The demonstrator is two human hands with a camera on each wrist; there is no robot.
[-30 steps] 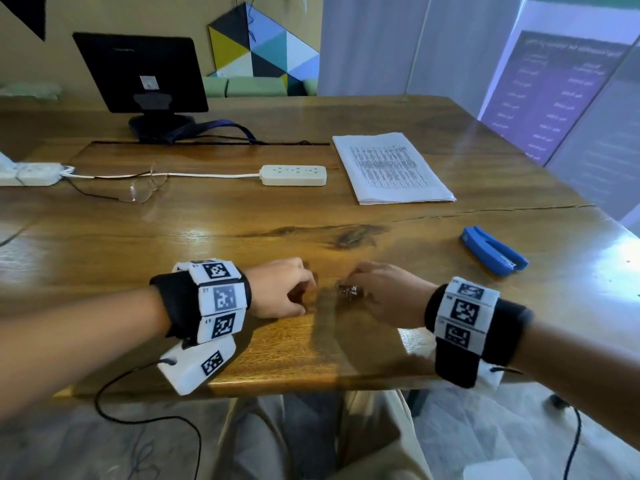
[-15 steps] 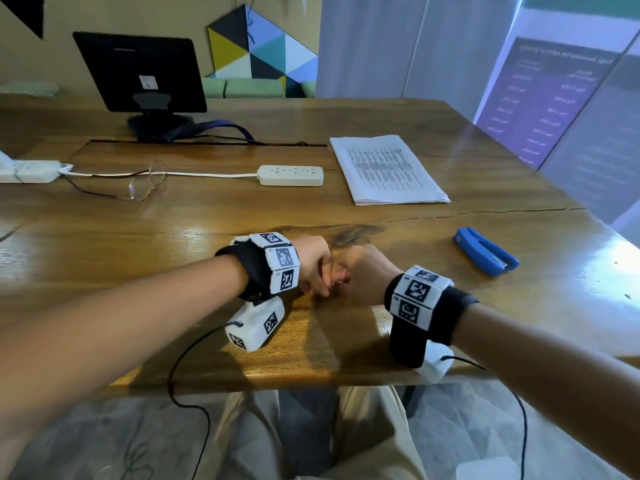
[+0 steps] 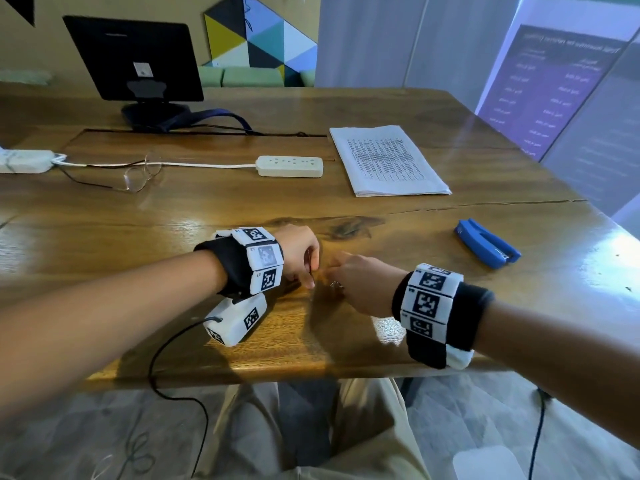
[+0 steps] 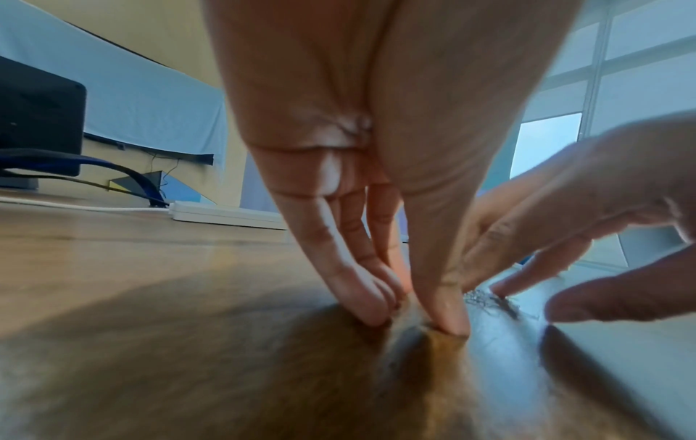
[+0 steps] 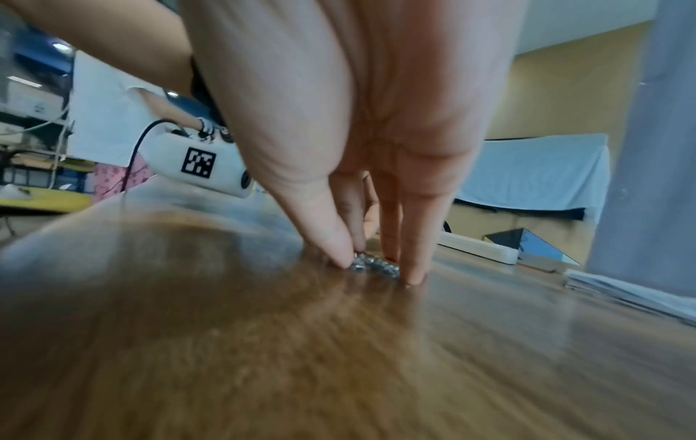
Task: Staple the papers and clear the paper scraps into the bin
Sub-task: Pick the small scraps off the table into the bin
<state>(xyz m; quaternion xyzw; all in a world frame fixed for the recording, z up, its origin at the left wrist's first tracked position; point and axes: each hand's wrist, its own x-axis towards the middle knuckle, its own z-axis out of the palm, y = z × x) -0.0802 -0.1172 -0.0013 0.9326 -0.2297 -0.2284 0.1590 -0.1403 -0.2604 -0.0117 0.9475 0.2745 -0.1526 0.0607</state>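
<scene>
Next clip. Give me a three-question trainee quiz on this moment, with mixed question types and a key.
1. True or false: the blue stapler is held in the right hand.
2. What lies between the right hand's fingertips on the table? A) a small shiny metal cluster B) a pen C) a coin
3. Fill in: the stack of papers lies beside the white ____.

Key: 1 false, it lies alone on the table. 2 A, the metal cluster. 3 power strip.
</scene>
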